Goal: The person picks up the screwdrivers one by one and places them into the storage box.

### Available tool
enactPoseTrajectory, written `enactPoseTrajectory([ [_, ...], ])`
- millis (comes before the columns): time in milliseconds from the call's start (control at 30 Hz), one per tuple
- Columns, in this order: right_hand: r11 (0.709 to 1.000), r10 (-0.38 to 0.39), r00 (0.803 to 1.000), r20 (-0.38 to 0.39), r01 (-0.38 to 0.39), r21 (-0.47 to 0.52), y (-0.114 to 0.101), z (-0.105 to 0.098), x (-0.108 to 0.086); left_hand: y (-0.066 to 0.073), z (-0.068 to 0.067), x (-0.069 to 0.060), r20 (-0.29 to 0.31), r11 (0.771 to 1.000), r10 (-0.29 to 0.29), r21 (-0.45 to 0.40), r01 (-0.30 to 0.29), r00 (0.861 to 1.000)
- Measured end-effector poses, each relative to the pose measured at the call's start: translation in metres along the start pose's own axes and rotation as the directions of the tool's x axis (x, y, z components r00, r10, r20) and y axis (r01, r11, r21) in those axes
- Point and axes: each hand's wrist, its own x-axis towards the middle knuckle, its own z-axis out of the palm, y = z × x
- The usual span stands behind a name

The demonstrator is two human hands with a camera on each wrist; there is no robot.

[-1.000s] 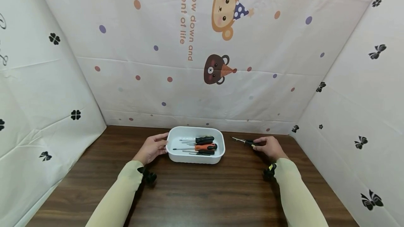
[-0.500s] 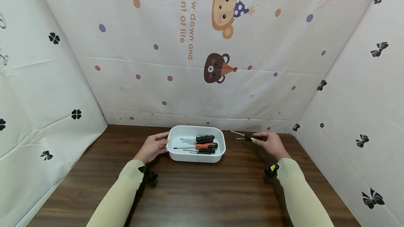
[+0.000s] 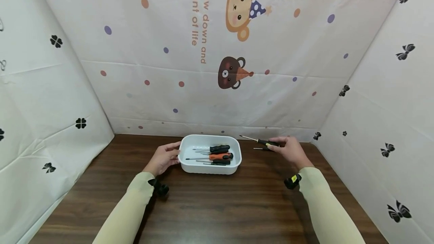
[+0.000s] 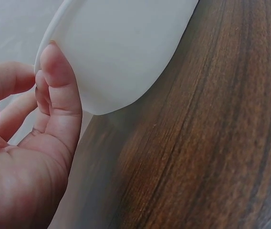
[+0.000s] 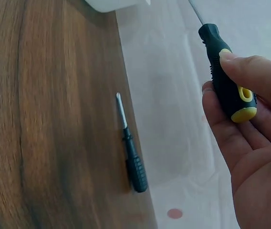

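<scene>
At the far side of the table, my left hand (image 3: 163, 159) holds the left end of a white plastic tray (image 3: 210, 170), fingertips against its wall and rim in the left wrist view. Inside lie several screwdrivers, including an orange-and-black one (image 3: 220, 156). Right of the tray, my right hand (image 3: 291, 151) grips the handle of a black-and-yellow screwdriver (image 5: 228, 78) between thumb and fingers. Its shaft points left, towards the tray. A smaller black screwdriver (image 5: 133, 157) lies on the table beneath that hand.
The dark wood table (image 3: 217, 206) ends at a patterned white cloth backdrop (image 3: 169, 97) close behind the tray. Similar cloth walls stand at the left (image 3: 44, 97) and right (image 3: 369, 123).
My right hand has picked up the black-and-yellow screwdriver and raised it slightly, its tip now nearer the tray. The smaller screwdriver stays on the table. My left hand has not moved noticeably.
</scene>
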Motion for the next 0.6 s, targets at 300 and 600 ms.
enactPoseTrajectory([
  [300, 0.997, -0.074, 0.997, 0.023, 0.073, 0.016, -0.023, 0.005, -0.004, -0.001, 0.000, -0.001, -0.007, 1.000, 0.015, 0.007, -0.015, 1.000],
  [600, 0.989, -0.125, 0.991, 0.044, 0.121, 0.090, -0.035, 0.019, -0.006, 0.000, 0.002, 0.000, -0.023, 1.000, -0.010, 0.000, 0.010, 1.000],
])
